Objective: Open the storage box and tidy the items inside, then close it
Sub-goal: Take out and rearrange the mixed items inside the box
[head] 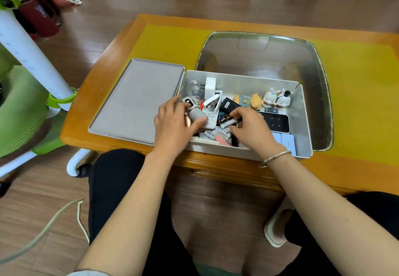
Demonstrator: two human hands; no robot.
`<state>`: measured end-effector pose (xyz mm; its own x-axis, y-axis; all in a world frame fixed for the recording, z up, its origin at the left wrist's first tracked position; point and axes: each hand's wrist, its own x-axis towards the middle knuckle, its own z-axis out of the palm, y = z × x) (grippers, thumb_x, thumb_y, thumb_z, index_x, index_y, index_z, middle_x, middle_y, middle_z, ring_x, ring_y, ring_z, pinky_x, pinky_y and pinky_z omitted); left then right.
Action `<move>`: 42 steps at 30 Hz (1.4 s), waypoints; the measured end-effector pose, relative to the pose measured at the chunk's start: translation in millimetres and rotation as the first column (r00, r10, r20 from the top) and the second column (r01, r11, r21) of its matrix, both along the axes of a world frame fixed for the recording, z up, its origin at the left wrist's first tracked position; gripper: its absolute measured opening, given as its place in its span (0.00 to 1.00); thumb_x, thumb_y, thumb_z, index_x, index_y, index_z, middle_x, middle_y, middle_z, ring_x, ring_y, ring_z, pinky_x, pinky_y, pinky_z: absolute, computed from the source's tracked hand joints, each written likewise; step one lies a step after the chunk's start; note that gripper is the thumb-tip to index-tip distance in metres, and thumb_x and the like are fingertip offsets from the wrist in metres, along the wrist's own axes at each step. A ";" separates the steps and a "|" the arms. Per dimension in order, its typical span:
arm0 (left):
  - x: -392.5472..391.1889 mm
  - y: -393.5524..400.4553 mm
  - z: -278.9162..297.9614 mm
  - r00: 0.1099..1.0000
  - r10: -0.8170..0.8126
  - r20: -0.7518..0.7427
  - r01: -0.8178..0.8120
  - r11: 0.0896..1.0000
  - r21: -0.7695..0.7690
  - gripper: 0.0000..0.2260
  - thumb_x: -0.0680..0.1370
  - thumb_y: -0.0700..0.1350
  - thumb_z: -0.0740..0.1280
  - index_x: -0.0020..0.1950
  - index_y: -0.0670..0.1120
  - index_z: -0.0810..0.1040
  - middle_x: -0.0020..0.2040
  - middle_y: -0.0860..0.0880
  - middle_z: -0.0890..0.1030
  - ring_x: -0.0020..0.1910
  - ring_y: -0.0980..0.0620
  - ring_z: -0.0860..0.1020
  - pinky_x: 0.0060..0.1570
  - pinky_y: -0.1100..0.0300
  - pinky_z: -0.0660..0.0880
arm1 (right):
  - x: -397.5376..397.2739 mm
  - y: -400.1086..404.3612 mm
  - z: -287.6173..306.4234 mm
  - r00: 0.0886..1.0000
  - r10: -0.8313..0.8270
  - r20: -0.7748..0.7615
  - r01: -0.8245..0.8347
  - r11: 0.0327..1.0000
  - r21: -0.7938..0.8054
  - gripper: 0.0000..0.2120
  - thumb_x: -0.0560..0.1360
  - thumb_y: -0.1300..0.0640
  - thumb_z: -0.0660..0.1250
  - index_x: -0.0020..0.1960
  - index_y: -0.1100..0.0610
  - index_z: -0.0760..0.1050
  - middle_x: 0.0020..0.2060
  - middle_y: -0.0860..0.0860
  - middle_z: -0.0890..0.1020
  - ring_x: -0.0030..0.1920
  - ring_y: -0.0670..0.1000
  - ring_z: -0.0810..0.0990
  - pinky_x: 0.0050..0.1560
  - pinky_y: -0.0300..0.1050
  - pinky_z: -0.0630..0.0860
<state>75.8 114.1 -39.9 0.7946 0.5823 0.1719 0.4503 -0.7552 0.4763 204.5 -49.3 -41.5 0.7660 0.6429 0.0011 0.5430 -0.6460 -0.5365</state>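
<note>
The storage box [303, 124] sat open on the tabletop [103, 129], its lid [136, 101] lying flat just left of it, so the sorting was underway and the closing not yet begun. The left hand [172, 122] reached into the box's left part, its fingers [183, 107] curled round a grey cylinder [197, 116] with a copper-coloured round case [187, 121] tucked against the palm. The right hand [250, 129] was closed in a pinch on a battery [228, 123] drawn from the loose pile just below its fingers [236, 115].

To do this step well, I judge the batteries [212, 134] should be gathered together and laid parallel in one corner, lifted one or two at a time so the heap does not scatter. The cylinder would best be set down or stood up before the left hand takes anything more.

Just beyond the fingers of both hands lay a white stapler [212, 104] and a black device [228, 105], crowding the space where the batteries lay. Farther beyond the right fingers stood a row of small figurines [276, 99], upright and likely easy to topple. A black touch-panel device [278, 122] lay right of the right hand. A white charger [210, 87] and a clear bulb [194, 90] stood beyond the left fingers. A metal tray [319, 64] lay behind the box.
</note>
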 end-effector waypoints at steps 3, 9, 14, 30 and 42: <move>2.3 5.2 3.1 0.993 -0.062 -0.103 0.068 0.996 0.054 0.32 0.68 0.65 0.70 0.67 0.51 0.69 0.72 0.49 0.65 0.71 0.46 0.59 0.65 0.47 0.61 | 0.6 1.0 -0.1 0.999 0.029 -0.018 -0.029 1.000 0.004 0.16 0.72 0.62 0.68 0.60 0.54 0.74 0.53 0.51 0.78 0.45 0.47 0.74 0.49 0.41 0.72; 8.1 5.8 -0.8 0.998 -0.046 -0.030 0.044 0.998 -0.037 0.32 0.69 0.57 0.74 0.68 0.51 0.67 0.67 0.51 0.69 0.66 0.47 0.65 0.60 0.51 0.66 | 13.8 36.9 13.9 0.985 0.041 0.170 -0.049 0.998 0.045 0.21 0.75 0.59 0.65 0.67 0.52 0.69 0.61 0.52 0.74 0.62 0.54 0.69 0.63 0.50 0.66; 10.2 2.4 -6.4 1.000 0.017 0.023 -0.015 0.996 -0.092 0.29 0.69 0.54 0.74 0.66 0.52 0.68 0.66 0.54 0.70 0.63 0.49 0.67 0.49 0.56 0.67 | 31.7 79.1 21.7 0.981 0.097 0.167 -0.074 0.987 -0.140 0.26 0.76 0.50 0.64 0.72 0.49 0.62 0.65 0.55 0.72 0.65 0.58 0.67 0.63 0.54 0.63; 8.5 3.8 -6.6 0.999 0.028 0.019 -0.026 0.996 -0.080 0.28 0.69 0.60 0.72 0.65 0.51 0.70 0.67 0.54 0.71 0.64 0.48 0.67 0.57 0.55 0.67 | 30.3 70.5 25.0 1.000 -0.003 0.015 -0.003 0.937 0.348 0.21 0.73 0.63 0.61 0.63 0.47 0.71 0.34 0.53 0.78 0.36 0.56 0.75 0.45 0.52 0.77; 2.9 -31.5 13.4 0.910 -0.231 0.343 0.227 0.972 0.054 0.20 0.79 0.58 0.57 0.61 0.46 0.76 0.54 0.51 0.79 0.52 0.52 0.76 0.52 0.54 0.72 | -3.7 -17.6 39.0 0.885 0.049 -0.463 0.273 0.752 0.601 0.18 0.78 0.64 0.62 0.65 0.50 0.66 0.54 0.45 0.76 0.48 0.50 0.83 0.33 0.45 0.82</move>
